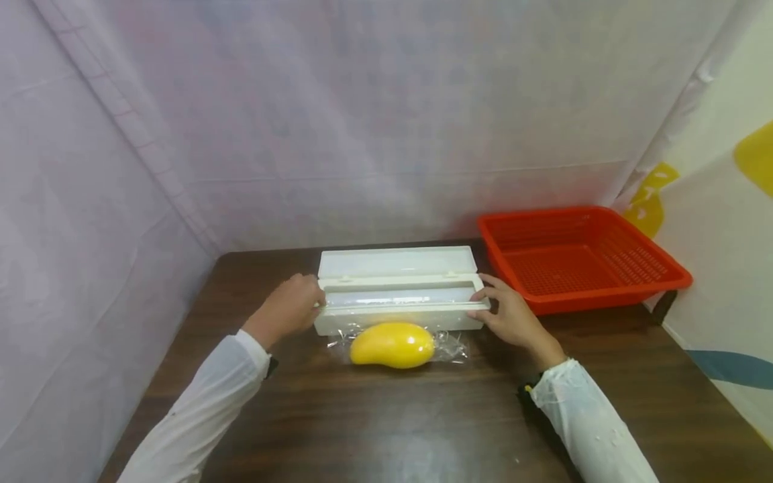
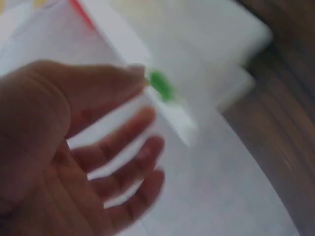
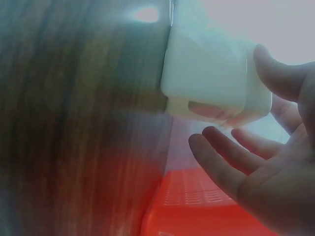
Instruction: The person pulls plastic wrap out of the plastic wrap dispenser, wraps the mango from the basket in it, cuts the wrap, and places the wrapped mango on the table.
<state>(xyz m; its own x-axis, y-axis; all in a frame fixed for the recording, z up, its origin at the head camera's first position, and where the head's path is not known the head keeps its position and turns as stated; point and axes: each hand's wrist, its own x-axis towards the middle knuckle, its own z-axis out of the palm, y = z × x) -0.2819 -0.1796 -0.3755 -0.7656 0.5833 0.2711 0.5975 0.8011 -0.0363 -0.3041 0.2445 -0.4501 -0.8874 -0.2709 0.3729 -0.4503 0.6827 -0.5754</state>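
A white cling film dispenser [image 1: 398, 318] stands on the table with its lid [image 1: 395, 261] tipped back and a film roll [image 1: 398, 296] inside. At the dispenser's left end, my left hand [image 1: 296, 302] pinches a small green slide cutter [image 2: 161, 85] on a white strip; the left wrist view is blurred, its other fingers loosely bent. My right hand [image 1: 507, 312] holds the right end, thumb on the front side and a finger reaching around it. Right in front of the dispenser lies a yellow mango [image 1: 392, 345], wrapped in clear film [image 1: 449, 347] bunched at both ends.
An orange-red plastic basket [image 1: 568, 298] stands at the back right, close beside the right hand. Dark wood-grain table [image 1: 374, 422] extends in front of the mango. White sheets [image 1: 392, 121] hang behind and at both sides.
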